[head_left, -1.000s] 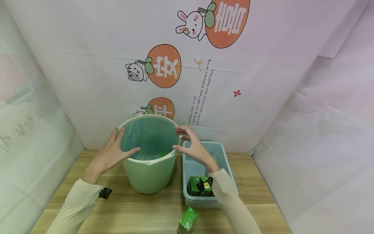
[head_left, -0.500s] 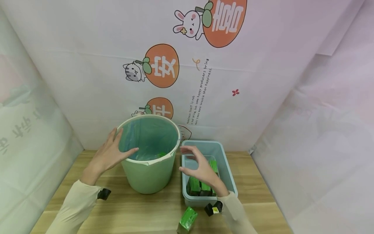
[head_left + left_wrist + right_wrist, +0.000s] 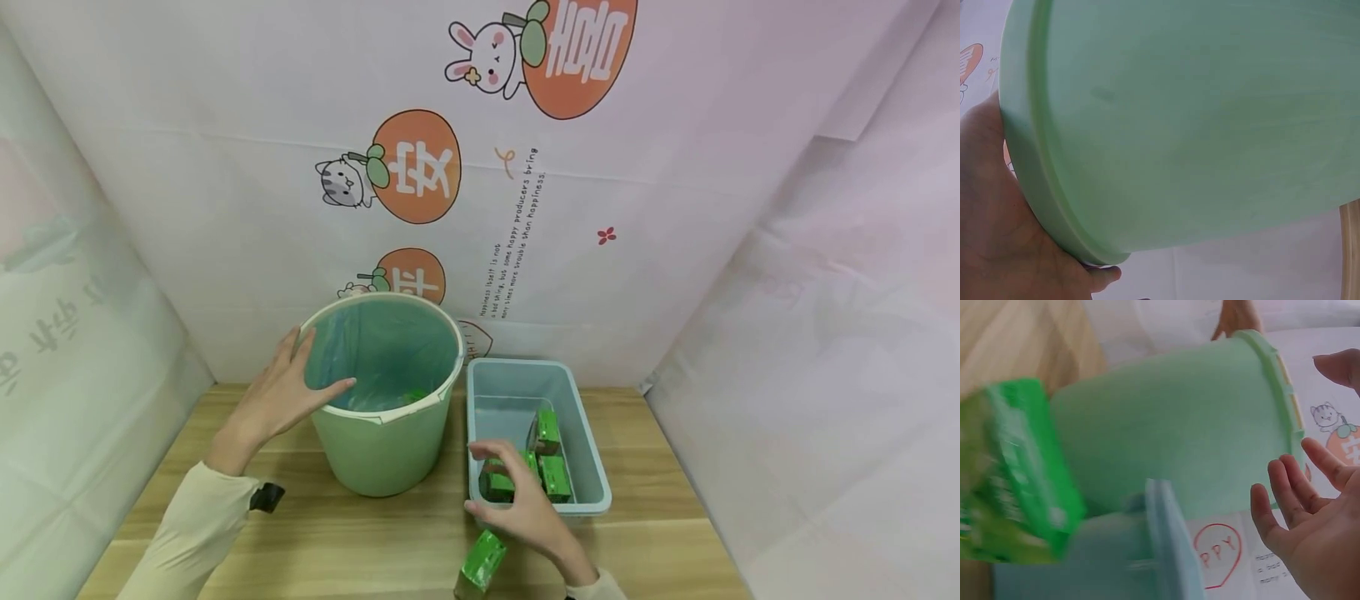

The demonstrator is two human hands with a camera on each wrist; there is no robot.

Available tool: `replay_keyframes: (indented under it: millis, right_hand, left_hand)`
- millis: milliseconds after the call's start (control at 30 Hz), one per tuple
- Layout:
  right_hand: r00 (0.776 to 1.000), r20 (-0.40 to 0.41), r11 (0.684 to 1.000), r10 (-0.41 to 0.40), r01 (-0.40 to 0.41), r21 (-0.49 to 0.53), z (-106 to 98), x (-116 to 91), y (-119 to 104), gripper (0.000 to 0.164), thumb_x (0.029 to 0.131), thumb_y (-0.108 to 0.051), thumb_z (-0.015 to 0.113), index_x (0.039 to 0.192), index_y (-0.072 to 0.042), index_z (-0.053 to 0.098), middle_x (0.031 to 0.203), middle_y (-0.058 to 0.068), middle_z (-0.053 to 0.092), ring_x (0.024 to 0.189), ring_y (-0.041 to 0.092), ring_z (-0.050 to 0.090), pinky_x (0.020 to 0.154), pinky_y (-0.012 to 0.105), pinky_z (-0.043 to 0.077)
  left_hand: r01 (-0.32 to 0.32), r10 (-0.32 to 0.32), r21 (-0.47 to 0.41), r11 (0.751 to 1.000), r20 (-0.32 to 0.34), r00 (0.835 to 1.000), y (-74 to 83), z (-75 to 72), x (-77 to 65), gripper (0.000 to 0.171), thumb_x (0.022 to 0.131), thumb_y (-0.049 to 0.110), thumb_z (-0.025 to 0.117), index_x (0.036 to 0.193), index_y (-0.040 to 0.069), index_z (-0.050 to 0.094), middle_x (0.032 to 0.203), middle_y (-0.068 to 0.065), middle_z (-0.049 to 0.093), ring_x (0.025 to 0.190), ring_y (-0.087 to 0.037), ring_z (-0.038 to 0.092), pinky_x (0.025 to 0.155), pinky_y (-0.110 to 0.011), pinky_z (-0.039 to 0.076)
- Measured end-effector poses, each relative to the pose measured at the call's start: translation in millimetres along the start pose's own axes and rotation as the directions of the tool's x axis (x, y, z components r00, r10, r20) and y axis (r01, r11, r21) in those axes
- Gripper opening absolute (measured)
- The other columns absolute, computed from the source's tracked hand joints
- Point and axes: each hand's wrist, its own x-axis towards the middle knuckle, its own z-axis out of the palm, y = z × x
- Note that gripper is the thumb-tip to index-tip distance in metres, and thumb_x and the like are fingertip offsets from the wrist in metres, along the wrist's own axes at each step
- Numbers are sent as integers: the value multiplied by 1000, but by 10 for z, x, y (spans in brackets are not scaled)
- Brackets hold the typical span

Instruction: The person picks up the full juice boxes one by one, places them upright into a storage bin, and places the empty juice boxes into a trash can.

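My left hand (image 3: 273, 396) rests on the left rim of a light green trash bin (image 3: 386, 454), fingers spread and thumb reaching over the opening. In the left wrist view its palm lies against the bin rim (image 3: 1029, 125). A bluish liner covers the bin's inside, where a bit of green shows. My right hand (image 3: 521, 504) holds nothing, fingers apart, over the front left corner of a light blue plastic box (image 3: 592, 442). Just below it a green box-shaped pack (image 3: 482, 560) lies on the table, large and blurred in the right wrist view.
Several similar green packs (image 3: 553, 477) lie inside the blue box, some partly hidden behind my right hand. The wooden table (image 3: 360, 542) is bordered by pale cloth walls (image 3: 675, 250) with cartoon prints.
My right hand has come away from the bin's right rim, moving right and toward me over the blue box's front corner. My left hand has stayed on the rim.
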Motion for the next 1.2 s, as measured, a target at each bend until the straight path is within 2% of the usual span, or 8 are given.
replay_keyframes:
  millis: [100, 267, 400, 533, 633, 767, 933, 1200]
  right_hand:
    - [1000, 5, 1000, 6, -6, 3, 52, -134, 57, 61, 92, -14, 83, 146, -14, 56, 142, 11, 58, 128, 23, 57, 105, 44, 52]
    - [999, 18, 999, 34, -34, 11, 122, -332, 174, 56, 93, -15, 82, 144, -11, 58, 138, 12, 61, 124, 20, 59, 104, 40, 51]
    - [999, 14, 999, -36, 36, -12, 168, -447, 262, 57, 92, -12, 83, 142, -5, 58, 134, 15, 62, 123, 20, 60, 106, 33, 49]
    - [992, -11, 992, -123, 122, -38, 188, -522, 312, 58, 88, -5, 84, 140, -3, 59, 131, 15, 64, 120, 21, 61, 104, 32, 50]
    - [992, -3, 992, -126, 126, -12, 200, -587, 337, 56, 88, -1, 83, 139, -4, 60, 131, 14, 64, 118, 21, 63, 102, 33, 53]
    - [995, 43, 995, -85, 83, 47, 232, -672, 398, 55, 90, -2, 82, 140, -7, 60, 134, 15, 62, 121, 22, 63, 102, 33, 53]
    - [997, 47, 998, -55, 54, 32, 270, -743, 515, 56, 89, -5, 84, 140, -14, 61, 134, 13, 63, 124, 17, 61, 105, 28, 49]
    - [990, -2, 990, -138, 138, -36, 275, -798, 611, 58, 85, -3, 88, 136, -12, 63, 129, 10, 66, 119, 19, 64, 105, 28, 48]
  left_hand:
    - [-5, 5, 6, 1000, -4, 1000, 0, 10, 4, 119, 95, 77, 56, 169, 2, 1, 173, -28, -8, 147, -67, 20, 112, -80, 25]
    - [-8, 8, 7, 1000, -8, 1000, -8, 21, 3, 119, 95, 77, 57, 169, 3, 0, 173, -28, -8, 146, -68, 21, 112, -79, 25]
    - [-3, 3, 4, 1000, -6, 1000, -6, 20, 6, 119, 95, 77, 56, 169, 3, -1, 173, -27, -9, 147, -67, 19, 112, -80, 24]
    - [-5, 5, 0, 1000, -6, 1000, 7, 16, 10, 119, 95, 77, 56, 169, 3, 0, 174, -27, -10, 148, -67, 19, 111, -80, 26]
    - [-7, 7, -4, 1000, -5, 1000, 10, 15, 7, 119, 95, 77, 57, 169, 3, 0, 173, -27, -10, 148, -66, 18, 111, -80, 27]
    - [0, 0, -7, 1000, -3, 1000, 6, 14, -1, 119, 95, 77, 57, 169, 4, -1, 174, -26, -11, 149, -66, 17, 110, -80, 28]
    - [1, -2, -10, 1000, -5, 1000, 4, 10, -1, 119, 95, 77, 57, 169, 4, -1, 174, -26, -11, 150, -65, 16, 111, -80, 26]
    - [2, -2, -11, 1000, -3, 1000, 0, 10, -8, 119, 95, 76, 57, 169, 3, -1, 173, -27, -11, 149, -66, 17, 111, -80, 27]
